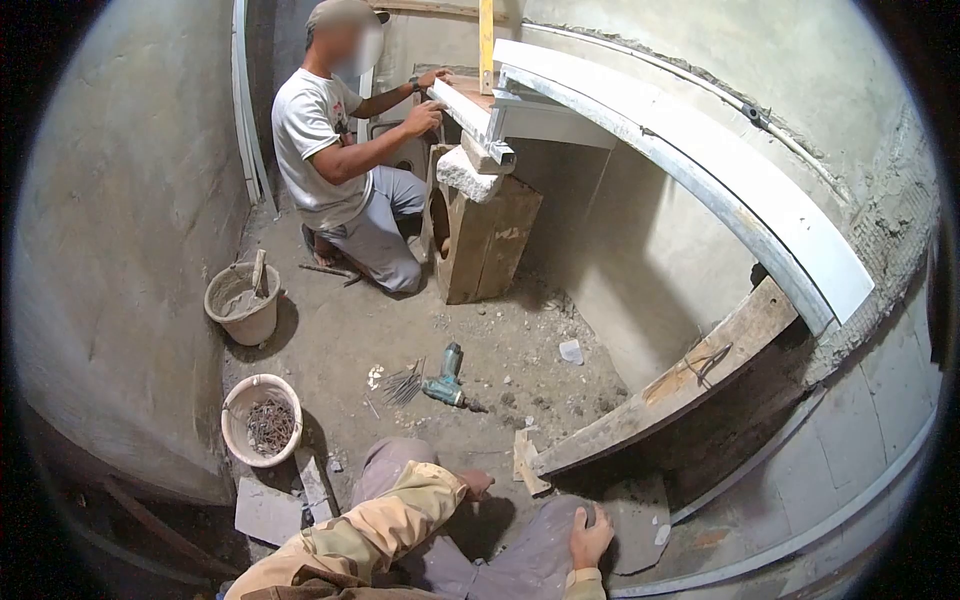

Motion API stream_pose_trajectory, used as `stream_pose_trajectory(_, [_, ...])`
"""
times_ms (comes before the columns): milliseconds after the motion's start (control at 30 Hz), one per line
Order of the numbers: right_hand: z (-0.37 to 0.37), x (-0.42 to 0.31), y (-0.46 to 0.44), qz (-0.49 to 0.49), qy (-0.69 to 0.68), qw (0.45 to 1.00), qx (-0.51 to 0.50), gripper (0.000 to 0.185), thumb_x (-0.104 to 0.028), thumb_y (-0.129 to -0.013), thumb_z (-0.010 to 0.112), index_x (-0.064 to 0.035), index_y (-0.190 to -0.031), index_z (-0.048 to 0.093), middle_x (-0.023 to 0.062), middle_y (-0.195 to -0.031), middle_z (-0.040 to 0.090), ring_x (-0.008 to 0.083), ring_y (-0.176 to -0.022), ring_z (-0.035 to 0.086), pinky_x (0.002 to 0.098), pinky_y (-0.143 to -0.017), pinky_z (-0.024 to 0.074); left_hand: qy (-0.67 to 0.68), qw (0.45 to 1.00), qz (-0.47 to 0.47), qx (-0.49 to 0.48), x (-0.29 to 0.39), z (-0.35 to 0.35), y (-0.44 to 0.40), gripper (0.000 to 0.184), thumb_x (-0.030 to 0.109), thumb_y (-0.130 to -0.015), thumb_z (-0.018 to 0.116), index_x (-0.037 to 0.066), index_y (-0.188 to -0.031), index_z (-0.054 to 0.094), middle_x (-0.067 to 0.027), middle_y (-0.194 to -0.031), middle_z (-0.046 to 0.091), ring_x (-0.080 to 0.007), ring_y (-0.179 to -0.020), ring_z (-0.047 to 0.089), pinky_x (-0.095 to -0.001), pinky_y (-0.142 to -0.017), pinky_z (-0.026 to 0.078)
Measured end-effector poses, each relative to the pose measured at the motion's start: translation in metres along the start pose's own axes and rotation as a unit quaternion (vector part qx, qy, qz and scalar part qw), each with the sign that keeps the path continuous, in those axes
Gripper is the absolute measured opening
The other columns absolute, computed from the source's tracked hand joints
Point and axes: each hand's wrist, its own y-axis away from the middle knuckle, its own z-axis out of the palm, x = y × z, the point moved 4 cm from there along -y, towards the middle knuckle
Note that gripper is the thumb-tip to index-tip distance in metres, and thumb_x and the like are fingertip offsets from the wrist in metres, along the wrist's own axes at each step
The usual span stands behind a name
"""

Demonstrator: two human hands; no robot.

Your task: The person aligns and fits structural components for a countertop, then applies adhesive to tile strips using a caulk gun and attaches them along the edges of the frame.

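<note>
My left hand (475,485) hangs past my left knee, its forearm in a tan sleeve lying across the leg. Its fingers are small and shaded, so their pose is unclear. On my right knee rests my right hand (590,540), fingers laid loosely over the trouser cloth and holding nothing. A teal cordless drill (446,380) lies on the floor ahead of my knees, with thin metal pieces (402,386) scattered beside it. Just beyond my hands, a small wood scrap (528,462) sits by the lower end of a wooden plank (660,390).
A co-worker (330,150) kneels at the back, both hands on a white metal profile (462,108). Below it stand a white block (468,177) and a wooden box (490,250). Two buckets (243,322) are at left. A long curved white panel (700,150) spans the right.
</note>
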Motion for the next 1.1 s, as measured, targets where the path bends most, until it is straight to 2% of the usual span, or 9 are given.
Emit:
stream_pose_trajectory(133, [-0.002,0.000,0.001,0.013,0.000,1.000,-0.014,0.045,-0.029,-0.084,0.069,0.0032,-0.116,0.069,0.0298,-0.109,0.066,0.0476,-0.103,0.061,0.0509,-0.093,0.0476,-0.009,0.999,0.006,-0.038,-0.005,0.006,-0.009,0.048,0.037,-0.088,0.068,0.002,-0.120,0.061,-0.0251,-0.109,0.068,-0.0436,-0.107,0.064,-0.0533,-0.089,0.052])
stream_pose_trajectory(300, [0.000,0.003,0.001,0.012,0.004,1.000,-0.021,0.045,-0.026,-0.083,0.069,0.0080,-0.112,0.067,0.0285,-0.111,0.066,0.0459,-0.104,0.061,0.0505,-0.095,0.0473,0.030,0.999,0.010,0.026,-0.008,0.015,-0.007,0.053,0.037,-0.087,0.068,0.003,-0.126,0.059,-0.0259,-0.108,0.068,-0.0441,-0.104,0.065,-0.0530,-0.088,0.052])
stream_pose_trajectory(433, [-0.002,-0.001,0.002,0.008,-0.001,1.000,-0.015,0.045,-0.026,-0.083,0.069,0.0088,-0.112,0.067,0.0296,-0.110,0.066,0.0464,-0.104,0.061,0.0503,-0.095,0.0476,0.019,0.999,0.012,0.025,-0.010,0.017,-0.009,0.054,0.036,-0.086,0.069,0.004,-0.128,0.058,-0.0262,-0.107,0.068,-0.0448,-0.103,0.065,-0.0532,-0.087,0.052])
stream_pose_trajectory(633, [0.000,0.002,0.001,0.017,-0.008,1.000,-0.008,0.047,-0.027,-0.082,0.070,0.0086,-0.112,0.067,0.0294,-0.109,0.065,0.0470,-0.104,0.061,0.0506,-0.095,0.0475,0.000,1.000,0.017,0.023,-0.013,0.017,-0.017,0.050,0.033,-0.084,0.069,0.004,-0.124,0.061,-0.0260,-0.104,0.069,-0.0452,-0.101,0.065,-0.0530,-0.085,0.053])
stream_pose_trajectory(700, [0.002,0.005,0.001,0.018,-0.016,1.000,-0.006,0.046,-0.027,-0.081,0.070,0.0083,-0.111,0.067,0.0293,-0.109,0.065,0.0471,-0.104,0.061,0.0508,-0.095,0.0474,-0.034,0.999,0.016,-0.024,-0.012,0.016,-0.020,0.049,0.032,-0.084,0.068,0.005,-0.124,0.061,-0.0257,-0.103,0.069,-0.0453,-0.100,0.066,-0.0531,-0.084,0.053])
stream_pose_trajectory(833, [0.007,0.013,0.000,0.005,-0.005,1.000,-0.011,0.046,-0.027,-0.081,0.070,0.0073,-0.112,0.068,0.0296,-0.110,0.065,0.0470,-0.105,0.060,0.0513,-0.095,0.0472,-0.007,1.000,0.008,0.011,-0.007,0.008,-0.011,0.047,0.030,-0.083,0.066,0.005,-0.122,0.062,-0.0259,-0.101,0.069,-0.0454,-0.098,0.066,-0.0530,-0.083,0.053])
stream_pose_trajectory(933, [0.005,0.010,0.001,0.008,-0.008,1.000,-0.010,0.045,-0.027,-0.081,0.069,0.0069,-0.111,0.068,0.0296,-0.111,0.065,0.0470,-0.105,0.060,0.0515,-0.095,0.0471,0.008,1.000,-0.010,-0.010,-0.013,0.011,-0.016,0.043,0.028,-0.083,0.065,0.004,-0.119,0.062,-0.0266,-0.101,0.069,-0.0456,-0.097,0.066,-0.0532,-0.083,0.053])
stream_pose_trajectory(1000, [0.007,0.009,0.001,0.012,-0.007,1.000,-0.009,0.045,-0.027,-0.081,0.069,0.0068,-0.111,0.068,0.0295,-0.112,0.065,0.0470,-0.105,0.060,0.0516,-0.095,0.0470,0.015,0.999,0.029,0.039,-0.011,0.010,-0.013,0.042,0.027,-0.083,0.065,0.003,-0.118,0.062,-0.0268,-0.099,0.069,-0.0456,-0.097,0.066,-0.0535,-0.083,0.053])
stream_pose_trajectory(1100, [0.006,0.010,0.000,-0.005,-0.002,1.000,0.005,0.047,-0.030,-0.084,0.068,0.0048,-0.114,0.069,0.0290,-0.106,0.067,0.0468,-0.101,0.062,0.0505,-0.093,0.0482,0.018,1.000,0.017,0.016,-0.008,0.004,-0.007,0.043,0.029,-0.085,0.065,0.003,-0.118,0.061,-0.0266,-0.099,0.069,-0.0455,-0.097,0.066,-0.0539,-0.083,0.052])
